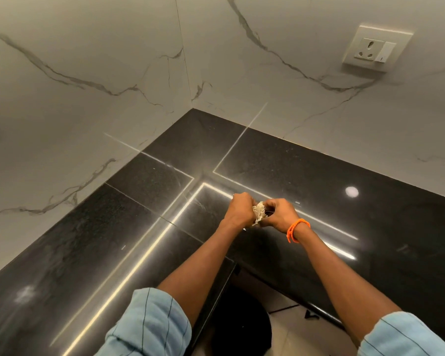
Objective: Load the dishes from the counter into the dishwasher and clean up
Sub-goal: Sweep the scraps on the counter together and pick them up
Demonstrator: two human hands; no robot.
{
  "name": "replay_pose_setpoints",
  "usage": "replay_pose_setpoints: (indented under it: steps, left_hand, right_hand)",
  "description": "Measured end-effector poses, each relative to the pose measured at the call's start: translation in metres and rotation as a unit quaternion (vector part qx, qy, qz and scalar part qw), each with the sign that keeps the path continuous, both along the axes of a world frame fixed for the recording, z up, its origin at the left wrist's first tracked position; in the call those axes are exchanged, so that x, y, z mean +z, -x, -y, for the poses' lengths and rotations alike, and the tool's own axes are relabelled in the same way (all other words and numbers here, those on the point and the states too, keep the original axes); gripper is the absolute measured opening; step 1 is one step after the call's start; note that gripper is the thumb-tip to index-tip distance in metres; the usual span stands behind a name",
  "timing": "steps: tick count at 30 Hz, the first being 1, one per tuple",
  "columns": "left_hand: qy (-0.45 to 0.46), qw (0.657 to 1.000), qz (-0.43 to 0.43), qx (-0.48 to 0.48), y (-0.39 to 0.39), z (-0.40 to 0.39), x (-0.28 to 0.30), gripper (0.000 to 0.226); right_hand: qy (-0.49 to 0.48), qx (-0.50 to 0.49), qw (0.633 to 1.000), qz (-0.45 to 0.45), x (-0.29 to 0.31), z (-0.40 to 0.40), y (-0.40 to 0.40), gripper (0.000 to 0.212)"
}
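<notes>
Both my hands meet above the black stone counter (129,242), near its inner corner. My left hand (239,209) and my right hand (280,211) grip a small bunched pale cloth or scrubber (258,211) between them, fingers curled round it. Only a crumpled off-white bit shows between the fists. An orange thread band (297,228) circles my right wrist. No dishes and no dishwasher are in view.
The L-shaped counter runs into a corner of white marble wall tiles (113,73). A wall socket with a switch (375,48) sits at the upper right. Light strips reflect on the glossy stone. Pale floor (288,327) shows below the counter's front edge.
</notes>
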State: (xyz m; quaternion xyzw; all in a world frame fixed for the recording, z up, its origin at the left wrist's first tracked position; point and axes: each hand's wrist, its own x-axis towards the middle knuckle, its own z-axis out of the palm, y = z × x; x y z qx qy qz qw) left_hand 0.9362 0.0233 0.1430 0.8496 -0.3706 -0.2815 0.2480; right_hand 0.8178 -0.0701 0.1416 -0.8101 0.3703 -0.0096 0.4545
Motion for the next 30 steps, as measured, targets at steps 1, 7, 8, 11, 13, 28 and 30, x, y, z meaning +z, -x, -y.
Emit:
replay_pose_setpoints:
  steps: [1,7,8,11,13,28,30]
  left_hand:
    - [0.006,1.000,-0.001,0.000,0.007,-0.004,0.002,0.012]
    - [0.011,1.000,0.006,0.026,0.060,-0.039,-0.003,0.015]
    - [0.009,1.000,0.008,0.028,0.069,-0.046,-0.006,0.016]
    - [0.005,0.999,0.013,0.040,0.096,-0.064,-0.011,0.019]
    - [0.001,0.999,0.015,0.049,0.113,-0.077,-0.014,0.023]
    - [-0.112,0.990,-0.056,0.067,0.189,-0.155,-0.114,0.020]
    - [-0.128,0.988,-0.066,0.061,0.195,-0.158,-0.140,0.015]
  right_hand:
    - [0.005,0.008,1.000,0.001,0.002,-0.001,0.007,0.038]
    - [0.013,0.040,0.999,0.002,-0.008,-0.023,0.051,0.036]
    - [0.013,0.043,0.999,0.003,-0.012,-0.029,0.059,0.036]
    - [-0.008,0.053,0.999,0.001,-0.021,-0.044,0.083,0.037]
    - [-0.010,0.057,0.998,-0.003,-0.029,-0.055,0.099,0.040]
    - [-0.077,0.052,0.993,-0.071,-0.119,-0.146,0.176,0.038]
    - [-0.089,0.053,0.990,-0.092,-0.146,-0.152,0.180,0.037]
